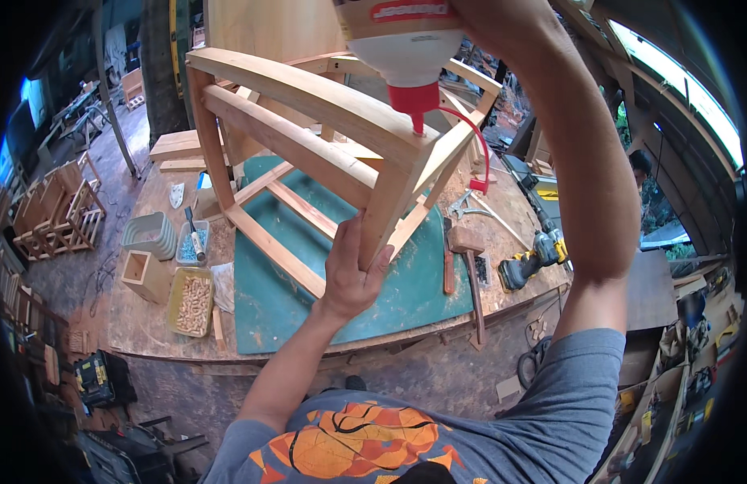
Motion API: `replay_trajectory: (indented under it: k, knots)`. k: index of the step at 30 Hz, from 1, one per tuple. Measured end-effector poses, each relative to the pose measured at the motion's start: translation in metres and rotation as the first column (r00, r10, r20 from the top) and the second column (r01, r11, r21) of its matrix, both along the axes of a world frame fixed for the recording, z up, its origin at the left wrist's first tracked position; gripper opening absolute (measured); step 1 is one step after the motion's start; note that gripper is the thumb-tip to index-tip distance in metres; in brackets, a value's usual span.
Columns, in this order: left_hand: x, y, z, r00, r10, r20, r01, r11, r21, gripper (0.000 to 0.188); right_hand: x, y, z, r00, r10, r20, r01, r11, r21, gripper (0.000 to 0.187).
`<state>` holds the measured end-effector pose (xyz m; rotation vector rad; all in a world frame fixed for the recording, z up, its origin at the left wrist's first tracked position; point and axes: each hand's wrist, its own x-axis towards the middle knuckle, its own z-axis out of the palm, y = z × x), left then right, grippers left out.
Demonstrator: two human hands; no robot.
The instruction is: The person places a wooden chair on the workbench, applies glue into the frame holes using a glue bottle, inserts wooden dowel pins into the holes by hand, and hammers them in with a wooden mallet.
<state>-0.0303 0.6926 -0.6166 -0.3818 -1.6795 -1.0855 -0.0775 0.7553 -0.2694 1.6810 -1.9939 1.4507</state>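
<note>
A bare wooden chair frame point(309, 137) lies tipped on the workbench, over a green mat point(405, 282). My left hand point(351, 270) grips the lower end of one of its legs. My right hand point(486, 20), raised near the top edge, holds an upturned white glue bottle point(405, 56). The bottle's red nozzle point(416, 105) points down and touches the joint at the top of the frame. Its red cap point(480, 185) dangles on a thin red strap.
On the bench stand a yellow tray of wooden dowels point(192, 302), a small wooden box point(146, 276), a grey tray point(150, 234), a mallet point(470, 258), a chisel point(447, 258) and a yellow-black drill point(534, 258). Stacked wooden frames point(55, 214) sit on the floor at left. Another person point(641, 165) is at right.
</note>
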Motion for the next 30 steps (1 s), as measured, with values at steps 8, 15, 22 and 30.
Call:
replay_trajectory:
  k: [8, 15, 22, 30]
  knots:
    - [-0.001, 0.000, -0.007, 1.000, 0.019, -0.019, -0.019, 1.000, 0.013, 0.068, -0.020, 0.118, -0.074, 0.935, -0.327, -0.134, 0.116, 0.644, -0.756, 0.064]
    - [-0.003, -0.004, -0.016, 0.998, -0.033, 0.056, 0.033, 0.999, -0.003, 0.071, 0.018, 0.108, -0.197, 0.977, 0.079, 0.200, 0.149, 0.422, -0.894, 0.071]
    - [-0.005, -0.003, -0.020, 0.995, 0.008, 0.104, -0.006, 1.000, -0.024, 0.066, -0.015, 0.097, -0.215, 0.981, 0.122, 0.151, 0.094, 0.381, -0.920, 0.068]
    - [-0.003, -0.003, -0.019, 0.998, 0.009, 0.057, -0.007, 1.000, -0.028, 0.067, 0.003, 0.085, -0.208, 0.987, -0.038, 0.159, 0.162, 0.317, -0.934, 0.058]
